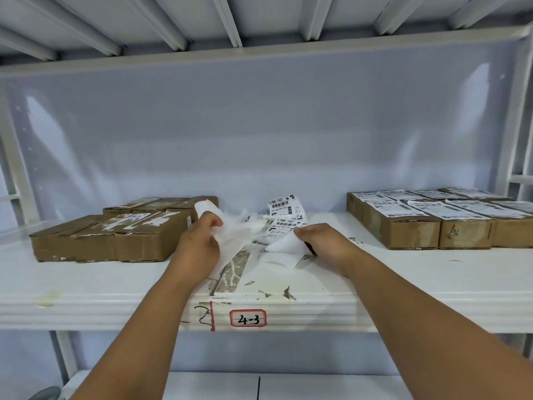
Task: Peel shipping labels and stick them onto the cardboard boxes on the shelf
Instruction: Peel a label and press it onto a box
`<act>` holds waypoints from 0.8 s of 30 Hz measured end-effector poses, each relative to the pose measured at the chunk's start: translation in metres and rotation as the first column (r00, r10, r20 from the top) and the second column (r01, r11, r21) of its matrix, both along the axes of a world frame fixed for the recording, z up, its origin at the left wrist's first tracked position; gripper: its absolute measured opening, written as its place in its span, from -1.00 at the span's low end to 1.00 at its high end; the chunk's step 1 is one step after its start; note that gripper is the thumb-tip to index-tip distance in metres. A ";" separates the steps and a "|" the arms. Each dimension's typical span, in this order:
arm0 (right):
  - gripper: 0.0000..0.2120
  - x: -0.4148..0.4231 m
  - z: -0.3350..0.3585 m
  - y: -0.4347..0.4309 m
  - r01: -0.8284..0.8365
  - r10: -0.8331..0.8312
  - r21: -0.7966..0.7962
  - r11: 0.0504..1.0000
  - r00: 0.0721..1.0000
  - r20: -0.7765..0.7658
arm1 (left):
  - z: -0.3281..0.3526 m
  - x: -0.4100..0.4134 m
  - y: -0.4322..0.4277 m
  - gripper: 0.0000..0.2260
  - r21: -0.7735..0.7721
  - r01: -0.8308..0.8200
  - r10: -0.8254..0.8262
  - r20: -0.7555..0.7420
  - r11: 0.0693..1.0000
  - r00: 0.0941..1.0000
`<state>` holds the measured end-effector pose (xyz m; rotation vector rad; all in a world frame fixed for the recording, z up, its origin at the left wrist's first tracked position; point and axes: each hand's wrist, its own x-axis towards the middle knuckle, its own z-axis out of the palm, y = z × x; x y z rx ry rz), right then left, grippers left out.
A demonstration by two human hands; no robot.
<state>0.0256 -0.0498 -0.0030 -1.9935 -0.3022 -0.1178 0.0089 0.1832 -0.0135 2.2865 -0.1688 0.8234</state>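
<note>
Below the red-bordered 4-3 tag (pixel 248 318), a lower shelf (pixel 317 385) shows white w/ one dark seam line. The tag is stuck on the front lip of the white shelf (pixel 86 298), w/ a black scrawl and a red stroke just left of it. Two bare forearms extend past the tag, one either side.

Just above the tag, paint is scraped off the shelf in a grey strip (pixel 233 269), w/ small chips above-right of the tag. Up and left of the tag, the left hand (pixel 199 243) has its fingers curled round crumpled white backing paper (pixel 233 241), which trails down onto the shelf. Up and right of the tag, the right hand (pixel 323 242) pinches the corner of a curled sheet (pixel 284 243), blank side out; can't tell if it's label or liner.

Straight above the tag, behind both hands, a strip of printed shipping labels (pixel 284 217) w/ barcodes stands up off the shelf, its lower end meeting the curled sheet. Far left of the tag sits a group of brown cardboard boxes (pixel 115 235), tops showing tape and torn white remnants. Far right of the tag are the labelled boxes (pixel 432 220), each visible top carrying a label.

Beyond the tag at the rear is a pale glossy back panel (pixel 259 125). High above the tag is the ribbed underside of the upper shelf (pixel 259 18).
</note>
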 end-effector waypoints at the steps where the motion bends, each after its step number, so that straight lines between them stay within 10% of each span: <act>1: -0.73 0.000 0.000 0.000 -0.018 0.018 0.023 1.000 1.000 -0.017 | 0.000 0.000 -0.001 -0.70 0.026 0.019 -0.018 -0.016 0.999 1.000; 10: -0.72 -0.006 0.001 0.001 -0.105 0.105 -0.004 0.994 0.993 -0.058 | -0.003 -0.004 -0.002 -0.65 0.383 -0.267 0.222 0.159 0.884 0.962; 15: -0.59 -0.005 -0.003 0.001 -0.169 0.163 -0.127 0.977 0.985 -0.063 | -0.004 -0.004 -0.004 -0.77 0.391 -0.117 -0.010 0.310 0.913 0.951; 24: -0.82 -0.005 -0.006 0.001 -0.117 0.128 -0.314 0.942 0.992 0.013 | 0.002 -0.007 -0.015 -0.52 0.563 0.029 0.074 -0.159 0.826 0.985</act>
